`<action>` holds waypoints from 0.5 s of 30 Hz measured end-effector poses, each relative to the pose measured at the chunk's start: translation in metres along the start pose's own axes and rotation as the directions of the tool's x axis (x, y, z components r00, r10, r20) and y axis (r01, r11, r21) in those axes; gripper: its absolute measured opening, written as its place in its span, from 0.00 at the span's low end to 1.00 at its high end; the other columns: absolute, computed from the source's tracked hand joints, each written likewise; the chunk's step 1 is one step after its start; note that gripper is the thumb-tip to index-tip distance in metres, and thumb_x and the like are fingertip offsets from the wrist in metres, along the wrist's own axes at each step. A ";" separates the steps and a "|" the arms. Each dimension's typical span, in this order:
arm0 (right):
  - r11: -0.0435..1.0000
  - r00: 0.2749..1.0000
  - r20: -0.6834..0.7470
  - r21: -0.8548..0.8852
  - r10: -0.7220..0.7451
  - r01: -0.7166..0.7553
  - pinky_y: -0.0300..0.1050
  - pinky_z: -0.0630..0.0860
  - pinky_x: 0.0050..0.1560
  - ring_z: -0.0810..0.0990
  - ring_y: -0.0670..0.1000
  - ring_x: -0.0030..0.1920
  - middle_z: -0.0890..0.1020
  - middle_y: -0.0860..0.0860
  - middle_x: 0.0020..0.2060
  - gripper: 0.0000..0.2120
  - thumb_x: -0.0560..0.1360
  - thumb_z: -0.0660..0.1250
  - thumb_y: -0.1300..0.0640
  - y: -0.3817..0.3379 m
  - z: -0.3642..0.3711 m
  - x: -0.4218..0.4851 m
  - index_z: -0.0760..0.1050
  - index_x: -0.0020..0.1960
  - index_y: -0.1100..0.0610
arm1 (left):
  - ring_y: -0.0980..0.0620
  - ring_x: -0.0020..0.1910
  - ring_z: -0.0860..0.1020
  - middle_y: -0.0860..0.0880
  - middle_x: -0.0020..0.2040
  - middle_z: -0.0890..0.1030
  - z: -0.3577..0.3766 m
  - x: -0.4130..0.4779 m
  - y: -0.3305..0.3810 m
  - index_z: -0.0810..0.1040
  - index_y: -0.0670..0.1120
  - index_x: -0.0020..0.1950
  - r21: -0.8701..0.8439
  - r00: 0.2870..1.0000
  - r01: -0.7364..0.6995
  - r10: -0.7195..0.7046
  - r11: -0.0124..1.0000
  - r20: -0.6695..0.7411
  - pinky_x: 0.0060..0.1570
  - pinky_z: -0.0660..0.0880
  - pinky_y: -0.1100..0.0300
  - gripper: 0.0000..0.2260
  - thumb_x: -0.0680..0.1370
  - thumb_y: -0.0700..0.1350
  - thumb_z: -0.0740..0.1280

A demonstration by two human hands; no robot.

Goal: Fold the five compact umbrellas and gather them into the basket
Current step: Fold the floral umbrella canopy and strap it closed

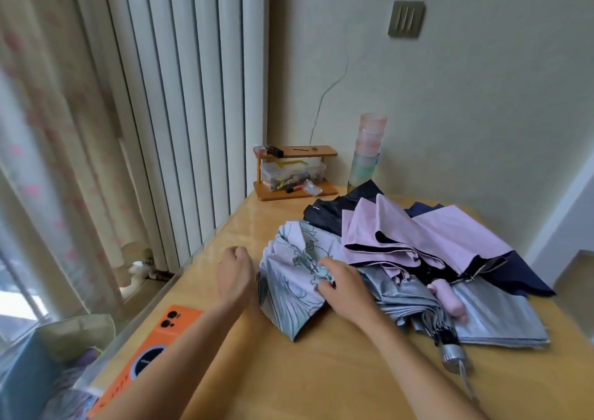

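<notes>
A white umbrella with a blue line print (289, 284) lies collapsed on the wooden table (321, 371). My right hand (344, 286) pinches its cloth on the right side. My left hand (234, 273) rests at its left edge with fingers curled; whether it grips the fabric is hidden. To the right lie a silver umbrella (482, 316) with a silver handle (453, 355), a pink one (427, 236) with a pink handle (450, 300), and a dark navy one (334, 210) at the back. No basket shows clearly.
An orange phone (151, 352) lies at the table's left edge. A small wooden shelf (295, 175) with a clear box stands at the back corner, next to stacked plastic cups (368, 149). A blue box (35, 365) sits low at the left, below the curtain.
</notes>
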State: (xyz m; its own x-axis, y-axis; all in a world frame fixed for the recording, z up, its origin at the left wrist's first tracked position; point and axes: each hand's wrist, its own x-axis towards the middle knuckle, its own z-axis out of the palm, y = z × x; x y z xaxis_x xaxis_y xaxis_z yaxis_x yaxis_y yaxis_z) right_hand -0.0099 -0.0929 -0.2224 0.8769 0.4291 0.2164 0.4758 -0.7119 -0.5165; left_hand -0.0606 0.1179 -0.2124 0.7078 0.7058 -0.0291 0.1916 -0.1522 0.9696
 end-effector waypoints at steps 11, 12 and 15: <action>0.998 0.981 -0.197 0.060 0.000 0.012 0.40 0.63 0.71 0.67 0.46 0.72 0.71 0.48 0.69 0.19 0.86 0.57 0.51 0.045 0.000 -0.023 0.73 0.73 0.55 | 0.46 0.47 0.80 0.42 0.48 0.81 0.046 0.016 0.031 0.76 0.40 0.44 -0.013 0.908 0.140 -0.123 0.990 0.399 0.50 0.76 0.51 0.28 0.72 0.67 0.73; 0.999 0.984 -0.177 0.034 0.001 0.005 0.41 0.63 0.73 0.66 0.47 0.74 0.69 0.49 0.71 0.19 0.86 0.57 0.51 0.049 0.003 -0.023 0.73 0.73 0.56 | 0.45 0.48 0.81 0.43 0.49 0.82 0.050 0.015 0.035 0.75 0.42 0.44 -0.013 0.905 0.166 -0.147 0.986 0.400 0.51 0.79 0.51 0.26 0.71 0.64 0.76; 0.998 0.983 -0.178 0.028 -0.048 0.054 0.41 0.63 0.73 0.63 0.46 0.76 0.66 0.47 0.74 0.18 0.86 0.57 0.52 0.057 0.010 -0.025 0.73 0.73 0.54 | 0.44 0.46 0.85 0.42 0.48 0.86 0.065 0.020 0.039 0.81 0.42 0.46 0.004 0.893 0.192 -0.177 0.981 0.415 0.46 0.83 0.52 0.24 0.66 0.60 0.81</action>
State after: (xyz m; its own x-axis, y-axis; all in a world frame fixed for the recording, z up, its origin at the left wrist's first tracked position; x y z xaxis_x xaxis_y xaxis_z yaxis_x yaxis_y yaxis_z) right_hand -0.0055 -0.1391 -0.2656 0.8513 0.3570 0.3845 0.5200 -0.6719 -0.5274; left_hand 0.0052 0.0815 -0.1904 0.8799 0.3702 -0.2978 0.3266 -0.0161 0.9450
